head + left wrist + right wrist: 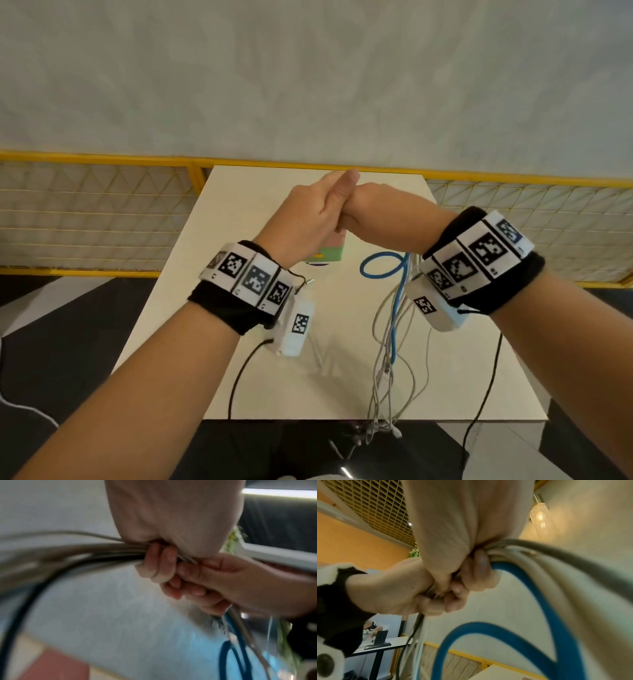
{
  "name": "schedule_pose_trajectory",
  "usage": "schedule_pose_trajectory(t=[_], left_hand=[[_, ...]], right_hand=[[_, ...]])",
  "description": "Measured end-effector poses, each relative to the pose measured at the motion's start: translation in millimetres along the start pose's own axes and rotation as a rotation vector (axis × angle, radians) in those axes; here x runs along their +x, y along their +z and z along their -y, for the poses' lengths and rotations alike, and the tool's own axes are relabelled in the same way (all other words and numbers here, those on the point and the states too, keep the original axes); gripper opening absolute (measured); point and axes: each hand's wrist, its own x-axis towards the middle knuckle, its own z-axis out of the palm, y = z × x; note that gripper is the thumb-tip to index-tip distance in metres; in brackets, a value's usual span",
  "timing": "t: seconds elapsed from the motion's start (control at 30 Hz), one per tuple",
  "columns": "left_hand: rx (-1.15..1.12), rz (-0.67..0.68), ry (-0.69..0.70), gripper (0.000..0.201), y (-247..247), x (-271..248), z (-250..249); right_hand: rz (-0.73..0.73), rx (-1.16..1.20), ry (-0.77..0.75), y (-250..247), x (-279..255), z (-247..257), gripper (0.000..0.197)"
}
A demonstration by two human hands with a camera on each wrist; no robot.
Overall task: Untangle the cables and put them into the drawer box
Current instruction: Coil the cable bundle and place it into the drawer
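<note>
Both my hands are raised above the white table [274, 383] and meet at its far middle. My left hand [308, 219] and right hand [380, 212] each grip the same tangled bundle of grey and white cables [385, 359]. In the left wrist view my curled fingers [159, 562] clamp the bundle [85, 553], knuckle to knuckle with the right hand [223, 582]. A blue cable [383, 255] loops below the right hand; it also shows in the right wrist view as a blue cable [530, 592]. The green and pink drawer box [327, 255] sits under the hands, mostly hidden.
The cable ends [380, 428] dangle past the table's front edge. Thin black wires [236, 377] run from both wrist devices over the table. A yellow-framed mesh railing [102, 212] stands behind the table, with a pale wall above it.
</note>
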Motion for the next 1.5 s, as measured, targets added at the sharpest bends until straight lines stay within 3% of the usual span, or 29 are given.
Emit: schedule_pose_trajectory(t=[0.13, 0.23, 0.33, 0.4, 0.53, 0.63, 0.7, 0.87, 1.0, 1.13, 1.3, 1.4, 1.5], left_hand=[[0.176, 0.084, 0.058, 0.071, -13, 1, -1], [0.17, 0.202, 0.069, 0.085, -18, 2, -5], [0.254, 0.251, 0.074, 0.073, -26, 3, -6], [0.362, 0.255, 0.093, 0.046, -29, 5, -7], [0.403, 0.142, 0.147, 0.034, -28, 8, -9], [0.177, -0.006, 0.147, 0.029, -28, 8, -11], [0.035, -0.131, 0.124, 0.03, -29, 11, -15], [-0.19, -0.33, 0.095, 0.033, -41, 23, -15], [-0.307, -0.359, 0.091, 0.031, -51, 24, -13], [-0.296, -0.35, 0.083, 0.032, -53, 22, -9], [-0.387, -0.395, 0.089, 0.031, -60, 19, -14], [-0.381, -0.403, 0.136, 0.031, -70, 19, -19], [-0.312, -0.363, 0.12, 0.033, -75, 20, -15]], right_hand=[[-0.131, 0.436, -0.076, 8, 1, -17, 0.007], [-0.211, 0.688, -0.009, 2, 2, -27, 0.042], [-0.146, 0.778, -0.043, -9, -1, -38, 0.049], [-0.115, 0.823, -0.061, -9, -2, -44, 0.044], [-0.251, 0.785, -0.065, 2, 2, -47, 0.034], [-0.453, 0.74, -0.012, 15, 5, -45, 0.022], [-0.498, 0.734, 0.038, 30, 6, -44, 0.016], [-0.439, 0.82, 0.06, 71, 4, -41, 0.014], [-0.206, 0.682, 0.126, 99, 4, -55, 0.007], [-0.091, 0.591, 0.206, 106, 12, -68, 0.013], [-0.263, 0.56, 0.29, 109, 21, -79, 0.011], [-0.205, 0.442, 0.289, 127, 20, -85, 0.04], [-0.139, 0.535, 0.353, 133, 15, -89, 0.071]])
